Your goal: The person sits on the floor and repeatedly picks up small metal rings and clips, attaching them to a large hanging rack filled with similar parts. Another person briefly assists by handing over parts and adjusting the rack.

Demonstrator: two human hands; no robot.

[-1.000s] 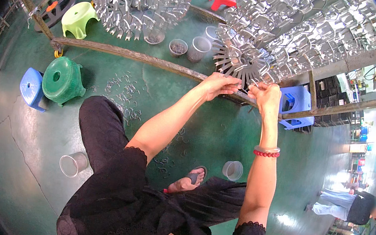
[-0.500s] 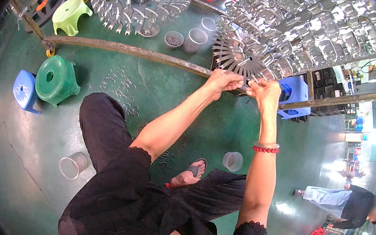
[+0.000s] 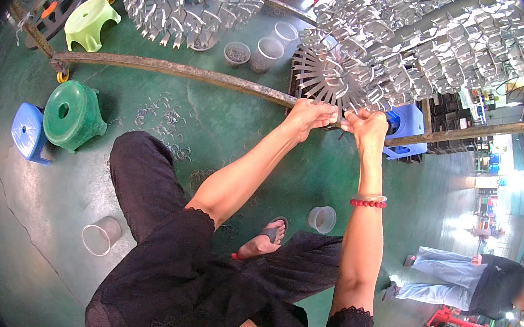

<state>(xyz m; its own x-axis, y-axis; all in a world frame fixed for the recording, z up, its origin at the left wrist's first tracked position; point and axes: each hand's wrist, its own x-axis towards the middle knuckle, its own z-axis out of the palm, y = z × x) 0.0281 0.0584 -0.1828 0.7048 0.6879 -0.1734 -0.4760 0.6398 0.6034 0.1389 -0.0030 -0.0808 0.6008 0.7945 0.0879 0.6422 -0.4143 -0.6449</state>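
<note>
My left hand (image 3: pixel 309 116) is closed in a pinch at the lower rim of a fan of flat metal strips (image 3: pixel 323 83). It seems to grip the end of one metal strip (image 3: pixel 339 109) that points down toward me. Close on its right, my right hand (image 3: pixel 370 125) is pinched too, its fingertips almost meeting the left ones. What sits in the right fingers is too small to make out. The fan is the near end of a long mass of bent metal clips (image 3: pixel 426 59), which reaches up and right from my hands.
A wooden bar (image 3: pixel 182 70) crosses in front of me. Beyond it hang more clips (image 3: pixel 190 3), above tubs of small parts (image 3: pixel 237 53). Stools stand around: green (image 3: pixel 73 115), lime (image 3: pixel 92 23), blue (image 3: pixel 405 133). Loose curved pieces (image 3: pixel 162 120) litter the floor. A person (image 3: pixel 468 282) is at right.
Both hands stay at the same strip, the right one slightly nearer the left. The view has shifted a little. The person at the right has changed stance, with both legs now showing.
</note>
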